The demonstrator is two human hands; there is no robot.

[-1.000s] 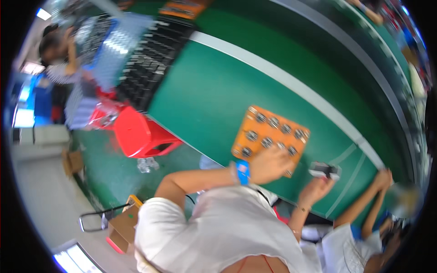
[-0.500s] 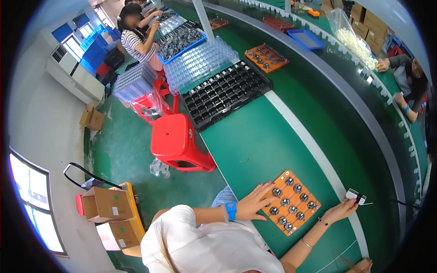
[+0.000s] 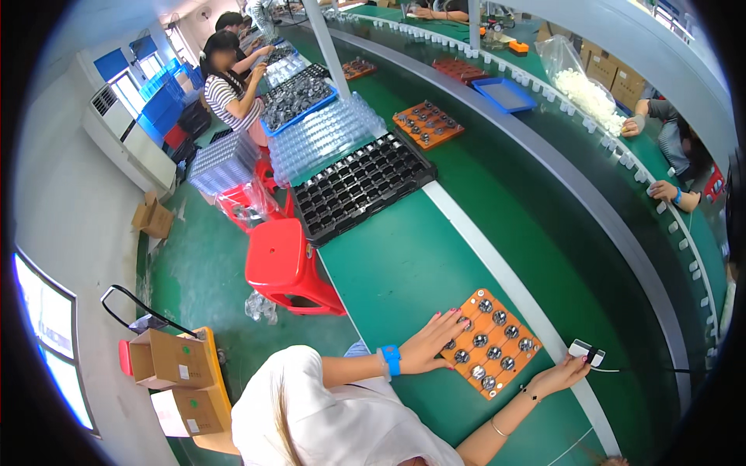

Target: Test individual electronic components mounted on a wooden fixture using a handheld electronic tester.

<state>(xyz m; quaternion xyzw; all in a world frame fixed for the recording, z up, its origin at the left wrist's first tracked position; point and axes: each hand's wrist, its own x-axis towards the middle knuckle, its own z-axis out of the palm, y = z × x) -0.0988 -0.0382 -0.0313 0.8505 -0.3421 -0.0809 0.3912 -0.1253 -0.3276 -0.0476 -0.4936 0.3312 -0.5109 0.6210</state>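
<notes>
We rest our open left hand (image 3: 422, 349) on the left edge of the orange board (image 3: 493, 339), which lies on the table (image 3: 400, 268) between our hands; apart from it, our right hand (image 3: 561, 377) grips a white device (image 3: 581, 349).

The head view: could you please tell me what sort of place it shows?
Probably a factory assembly line: a long belt, an orange board holding metal parts, and a compartmented black tray.
</notes>
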